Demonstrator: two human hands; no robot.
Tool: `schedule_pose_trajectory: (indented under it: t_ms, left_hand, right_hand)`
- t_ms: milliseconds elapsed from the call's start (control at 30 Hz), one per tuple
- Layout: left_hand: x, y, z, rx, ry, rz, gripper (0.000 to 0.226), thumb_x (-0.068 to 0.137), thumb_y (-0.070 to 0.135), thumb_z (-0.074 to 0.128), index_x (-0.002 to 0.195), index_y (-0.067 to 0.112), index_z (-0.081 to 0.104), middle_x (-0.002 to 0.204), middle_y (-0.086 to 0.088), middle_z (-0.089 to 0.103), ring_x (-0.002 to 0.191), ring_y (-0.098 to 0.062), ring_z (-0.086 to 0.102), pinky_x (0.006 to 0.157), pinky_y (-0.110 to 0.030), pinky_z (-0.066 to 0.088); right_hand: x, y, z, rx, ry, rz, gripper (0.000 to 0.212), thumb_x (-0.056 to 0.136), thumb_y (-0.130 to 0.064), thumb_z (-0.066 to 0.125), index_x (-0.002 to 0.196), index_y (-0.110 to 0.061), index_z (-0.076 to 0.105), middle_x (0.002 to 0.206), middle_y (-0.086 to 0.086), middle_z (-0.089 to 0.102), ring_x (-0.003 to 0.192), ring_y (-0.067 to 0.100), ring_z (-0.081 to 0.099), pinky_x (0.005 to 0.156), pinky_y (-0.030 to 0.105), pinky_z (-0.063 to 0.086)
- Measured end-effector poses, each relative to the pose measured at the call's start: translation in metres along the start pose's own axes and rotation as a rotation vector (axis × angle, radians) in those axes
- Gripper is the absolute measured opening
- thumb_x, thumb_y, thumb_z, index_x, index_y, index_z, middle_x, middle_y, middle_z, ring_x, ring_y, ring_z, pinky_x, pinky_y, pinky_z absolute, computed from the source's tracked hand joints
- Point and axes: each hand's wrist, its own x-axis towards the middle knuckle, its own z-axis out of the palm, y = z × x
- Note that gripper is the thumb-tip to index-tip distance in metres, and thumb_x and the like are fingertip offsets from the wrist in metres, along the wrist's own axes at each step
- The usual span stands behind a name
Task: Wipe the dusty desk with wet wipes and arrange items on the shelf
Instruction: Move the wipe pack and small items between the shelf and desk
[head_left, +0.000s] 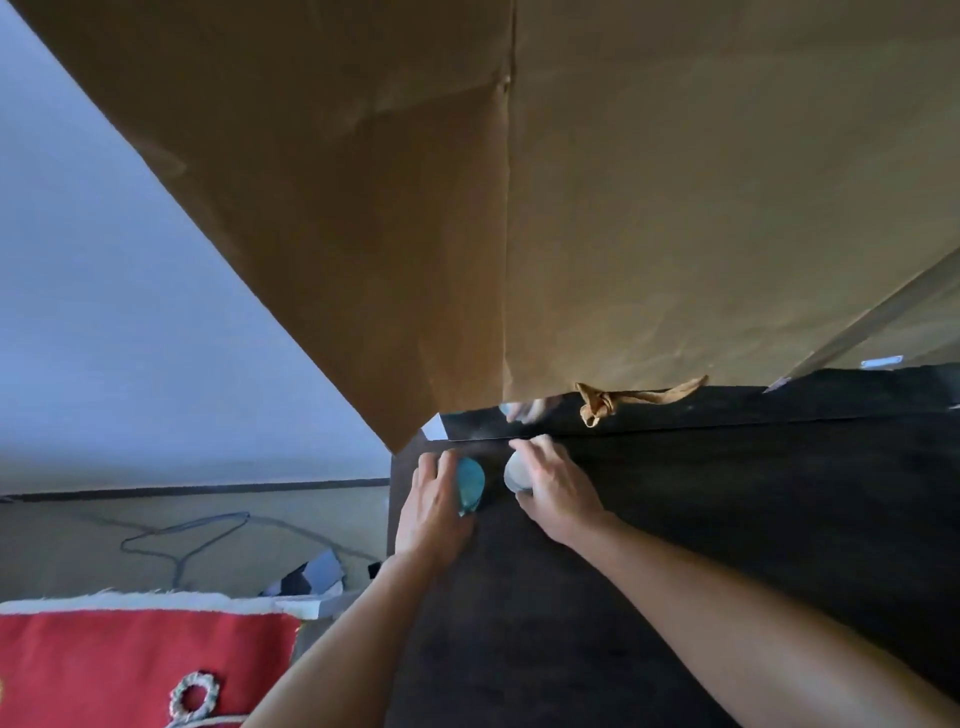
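Observation:
A dark desk surface fills the lower right of the head view. Near its far left corner my left hand holds a teal rounded object, fingers wrapped along its left side. Just to the right, my right hand grips a pale grey-white rounded object. Both objects stand on the desk close to its back edge, a short gap between them. What the objects are exactly is hard to tell. No wet wipe is visible.
A large brown cardboard sheet leans overhead behind the desk, a knotted brown strip hanging at its lower edge. Left of the desk are a red rug, a cable on the floor and a pale wall.

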Motion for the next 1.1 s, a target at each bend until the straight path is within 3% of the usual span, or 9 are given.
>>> schedule_pose_trajectory:
  t_ms: [133,267,367,467,667,1100]
  left_hand:
    - [0.003,-0.001,0.0,0.047,-0.008,0.029,0.065,0.069,0.017,0.072,0.126,0.025,0.04,0.125,-0.002,0.041,0.111,-0.026,0.045,0.082,-0.038,0.049]
    - [-0.002,0.006,-0.004,0.249,0.074,0.149,0.069,0.06,0.026,0.077,0.123,0.018,0.051,0.132,-0.013,0.046,0.114,-0.035,0.047,0.091,-0.043,0.046]
    - [-0.013,0.028,-0.01,0.35,0.149,0.199,0.051,0.07,0.028,0.073,0.117,0.014,0.059,0.124,-0.015,0.054,0.111,-0.035,0.051,0.093,-0.045,0.044]
    - [-0.029,0.067,-0.01,0.288,0.076,0.21,0.033,0.086,0.024,0.06,0.118,0.013,0.06,0.118,-0.009,0.056,0.107,-0.031,0.054,0.094,-0.041,0.043]
    - [-0.072,0.15,0.023,0.271,0.036,0.351,0.015,0.087,0.021,0.052,0.098,0.013,0.059,0.102,-0.005,0.061,0.093,-0.028,0.061,0.075,-0.038,0.048]
    - [-0.186,0.377,0.149,0.28,-0.03,0.672,0.015,0.088,0.023,0.05,0.097,0.013,0.058,0.101,-0.005,0.059,0.095,-0.029,0.059,0.071,-0.036,0.046]
  right_hand:
    - [-0.001,0.001,0.003,0.022,0.003,0.008,0.069,0.074,-0.012,0.07,0.137,-0.018,0.041,0.125,0.007,0.046,0.114,0.029,0.047,0.088,0.04,0.048]
    - [-0.022,0.011,-0.01,-0.005,0.051,0.015,0.071,0.075,-0.017,0.07,0.139,-0.019,0.039,0.127,0.005,0.046,0.115,0.026,0.048,0.081,0.037,0.052]
    - [-0.046,0.028,-0.032,-0.028,0.063,0.067,0.062,0.084,-0.026,0.063,0.139,-0.022,0.038,0.131,0.0,0.044,0.119,0.02,0.046,0.082,0.033,0.05]
    - [-0.08,0.055,-0.055,-0.019,0.063,0.132,0.052,0.089,-0.031,0.056,0.137,-0.022,0.039,0.131,-0.003,0.044,0.12,0.018,0.045,0.084,0.035,0.049]
    - [-0.172,0.125,-0.099,-0.043,0.104,0.23,0.045,0.091,-0.035,0.052,0.134,-0.023,0.043,0.13,-0.004,0.046,0.12,0.016,0.046,0.088,0.035,0.046]
    - [-0.384,0.305,-0.201,-0.106,0.296,0.434,0.041,0.091,-0.036,0.052,0.13,-0.024,0.05,0.125,-0.003,0.053,0.115,0.016,0.053,0.089,0.031,0.047]
